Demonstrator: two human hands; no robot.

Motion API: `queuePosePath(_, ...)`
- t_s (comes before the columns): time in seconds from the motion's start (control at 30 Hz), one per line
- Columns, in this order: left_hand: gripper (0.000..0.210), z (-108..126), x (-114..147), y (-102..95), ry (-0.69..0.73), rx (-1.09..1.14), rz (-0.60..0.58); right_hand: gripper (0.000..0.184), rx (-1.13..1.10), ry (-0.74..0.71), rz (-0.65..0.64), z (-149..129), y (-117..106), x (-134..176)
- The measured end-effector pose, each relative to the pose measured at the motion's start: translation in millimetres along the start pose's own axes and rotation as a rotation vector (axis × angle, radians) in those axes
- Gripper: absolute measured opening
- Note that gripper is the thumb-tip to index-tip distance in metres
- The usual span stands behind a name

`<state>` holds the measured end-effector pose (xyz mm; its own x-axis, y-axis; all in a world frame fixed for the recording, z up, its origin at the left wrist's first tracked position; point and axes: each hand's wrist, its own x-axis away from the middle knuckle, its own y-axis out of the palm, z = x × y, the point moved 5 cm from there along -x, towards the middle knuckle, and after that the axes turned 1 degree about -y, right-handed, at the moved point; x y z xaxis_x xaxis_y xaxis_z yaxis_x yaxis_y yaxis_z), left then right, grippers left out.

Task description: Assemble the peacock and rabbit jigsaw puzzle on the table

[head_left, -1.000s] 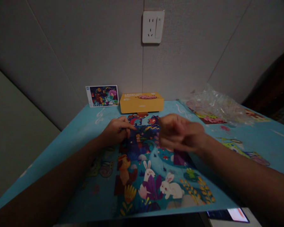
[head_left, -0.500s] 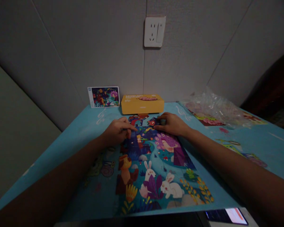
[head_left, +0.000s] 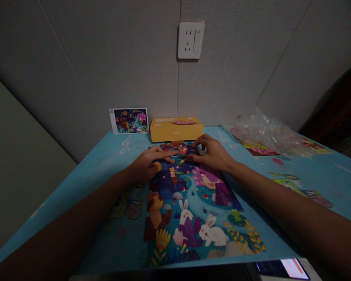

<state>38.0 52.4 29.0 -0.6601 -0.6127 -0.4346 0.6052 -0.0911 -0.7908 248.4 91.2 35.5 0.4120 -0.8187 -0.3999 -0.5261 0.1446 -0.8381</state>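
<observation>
A colourful jigsaw puzzle (head_left: 190, 195) with rabbits, a bear and a peacock lies on the blue table. At its far end is a dark puzzle piece (head_left: 182, 149) with a red animal on it, its pale near edge showing slightly raised. My right hand (head_left: 212, 153) grips this piece at its right side, thumb on the near edge and fingers on the far one. My left hand (head_left: 149, 160) rests over the puzzle's upper left, index finger stretched out and touching the piece's near edge. Its other fingers are partly bent and hold nothing visible.
Behind the puzzle stands a yellow box (head_left: 176, 130) against the wall, beside a propped picture card (head_left: 130, 121). Clear plastic wrapping (head_left: 266, 130) lies at the back right over printed sheets (head_left: 253, 148). A phone (head_left: 282, 269) sits below the table's front edge.
My right hand has shifted the red-animal piece left, over the far part of the puzzle. My left index finger has moved right and away from me, meeting the piece's edge.
</observation>
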Motion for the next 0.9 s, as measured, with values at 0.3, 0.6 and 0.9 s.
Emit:
queuePosePath(0.3,0.057,-3,3,-1.7,-0.008,-0.027,0.013,0.027,-0.361,0.053,-0.085,-19,14,12)
queuePosePath(0.6,0.064,2,3,-6.3,0.001,-0.072,0.046,0.023,-0.586,0.152,-0.170,-8,28,12)
queuePosePath(0.9,0.062,-7,3,-1.3,-0.059,-0.121,0.035,0.027,-0.404,0.099,-0.238,-11,32,12)
